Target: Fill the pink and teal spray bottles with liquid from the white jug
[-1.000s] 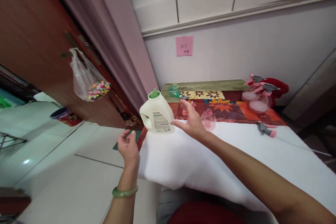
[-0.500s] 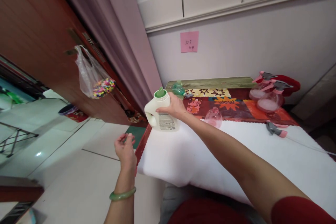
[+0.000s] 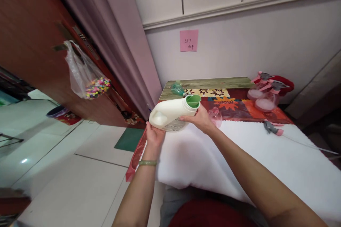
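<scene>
A white detergent jug (image 3: 170, 112) with a green cap lies tipped on its side in the air, cap pointing right, above the left end of the table. My left hand (image 3: 153, 136) cups its base from below. My right hand (image 3: 199, 119) grips it near the neck, just under the cap. A small clear pink bottle (image 3: 215, 116) without a sprayer stands on the table right beside my right hand.
A white cloth (image 3: 239, 163) covers the near tabletop; a colourful mat (image 3: 234, 106) lies beyond. Two pink spray bottles (image 3: 259, 95) stand far right, a loose sprayer head (image 3: 271, 127) lies nearby, a green bottle (image 3: 177, 89) at the back. A bag of beads (image 3: 87, 81) hangs on the door.
The jug stood upright on the table; my right hand took its neck, lifted and tipped it sideways. My left hand rose from below the table edge to hold its base.
</scene>
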The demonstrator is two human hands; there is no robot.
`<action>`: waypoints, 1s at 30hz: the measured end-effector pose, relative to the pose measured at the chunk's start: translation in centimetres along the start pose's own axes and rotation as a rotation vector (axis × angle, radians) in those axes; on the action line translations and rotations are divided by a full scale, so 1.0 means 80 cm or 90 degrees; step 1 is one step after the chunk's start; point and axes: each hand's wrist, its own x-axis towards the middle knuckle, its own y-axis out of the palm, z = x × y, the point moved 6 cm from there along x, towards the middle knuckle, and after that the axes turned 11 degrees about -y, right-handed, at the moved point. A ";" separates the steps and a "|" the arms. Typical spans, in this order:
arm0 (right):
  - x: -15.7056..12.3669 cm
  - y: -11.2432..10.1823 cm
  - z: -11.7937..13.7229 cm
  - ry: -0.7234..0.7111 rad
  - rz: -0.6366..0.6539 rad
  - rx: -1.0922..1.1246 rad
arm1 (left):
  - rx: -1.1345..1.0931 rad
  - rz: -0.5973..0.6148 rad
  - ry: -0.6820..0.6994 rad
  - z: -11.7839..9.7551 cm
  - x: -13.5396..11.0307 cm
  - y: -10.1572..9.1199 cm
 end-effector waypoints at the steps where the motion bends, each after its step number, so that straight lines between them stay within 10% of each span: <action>1: -0.003 -0.003 -0.001 0.006 -0.010 0.019 | -0.009 0.024 -0.021 0.010 0.006 0.007; 7: -0.020 -0.015 -0.002 0.003 -0.059 0.021 | -0.033 0.147 -0.072 0.047 0.015 0.037; 12: -0.022 -0.011 0.000 0.000 -0.094 0.120 | 0.029 0.257 0.033 0.008 -0.008 0.061; 18: -0.024 0.002 -0.010 0.068 -0.089 0.288 | 0.204 0.165 0.249 -0.046 -0.066 0.078; 30: -0.052 -0.034 -0.088 0.076 -0.110 0.205 | 0.285 0.007 0.382 -0.043 -0.131 0.071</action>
